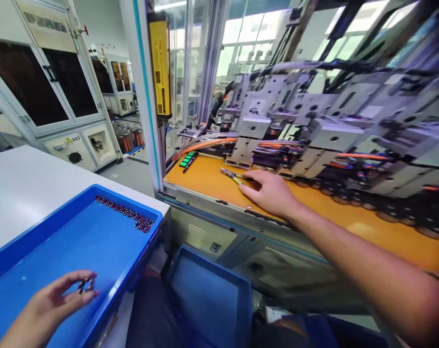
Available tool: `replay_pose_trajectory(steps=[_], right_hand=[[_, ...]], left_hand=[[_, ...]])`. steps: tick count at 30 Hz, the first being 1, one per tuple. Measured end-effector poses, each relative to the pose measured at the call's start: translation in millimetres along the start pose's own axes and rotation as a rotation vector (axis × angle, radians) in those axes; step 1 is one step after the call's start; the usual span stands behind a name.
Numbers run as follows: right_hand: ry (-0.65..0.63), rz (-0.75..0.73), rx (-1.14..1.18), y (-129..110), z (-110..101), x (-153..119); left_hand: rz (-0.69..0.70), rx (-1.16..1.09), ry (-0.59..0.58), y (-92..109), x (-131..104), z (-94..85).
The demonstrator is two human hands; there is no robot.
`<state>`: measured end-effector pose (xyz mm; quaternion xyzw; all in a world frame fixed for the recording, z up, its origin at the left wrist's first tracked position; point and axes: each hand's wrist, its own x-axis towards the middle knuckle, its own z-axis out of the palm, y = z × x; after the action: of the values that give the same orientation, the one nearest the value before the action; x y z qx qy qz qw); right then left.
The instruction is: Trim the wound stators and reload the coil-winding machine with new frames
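Observation:
My left hand (pixel 56 302) is over the blue tray (pixel 63 246) at the lower left, pinching a small ring-shaped part (pixel 86 285) between thumb and fingers. Similar small parts (pixel 121 209) lie in a row along the tray's far side, with a cluster at the right end. My right hand (pixel 272 192) rests on the orange machine bed (pixel 201 180), its thumb and fingers around the green handles of the pliers (pixel 234 176). The pliers' metal jaws point left and lie near the bed's surface.
Machine heads with cables (pixel 256 128) stand behind the orange bed. Green pieces (pixel 188 159) and a black pen-like item lie at its left end. An upright frame post (pixel 147 96) rises between the white table (pixel 31 179) and the machine. A second blue tray (pixel 208 290) is below.

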<state>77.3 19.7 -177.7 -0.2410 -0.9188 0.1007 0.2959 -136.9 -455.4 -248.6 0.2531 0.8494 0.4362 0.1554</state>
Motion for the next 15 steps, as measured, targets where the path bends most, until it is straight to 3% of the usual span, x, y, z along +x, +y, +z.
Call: replay_pose_trajectory(steps=[2,7,10,15], right_hand=[[0.002,-0.004,-0.012,0,0,-1],[0.043,-0.015,-0.013,0,-1,-2],[0.131,-0.027,0.003,1,-3,-5],[0.558,-0.094,-0.021,1,-11,-12]], left_hand=[[0.002,0.05,-0.069,1,45,7.1],[0.212,0.114,-0.043,-9,136,50.6],[0.257,0.147,-0.019,-18,162,69.9],[0.356,0.247,-0.011,-29,172,80.7]])
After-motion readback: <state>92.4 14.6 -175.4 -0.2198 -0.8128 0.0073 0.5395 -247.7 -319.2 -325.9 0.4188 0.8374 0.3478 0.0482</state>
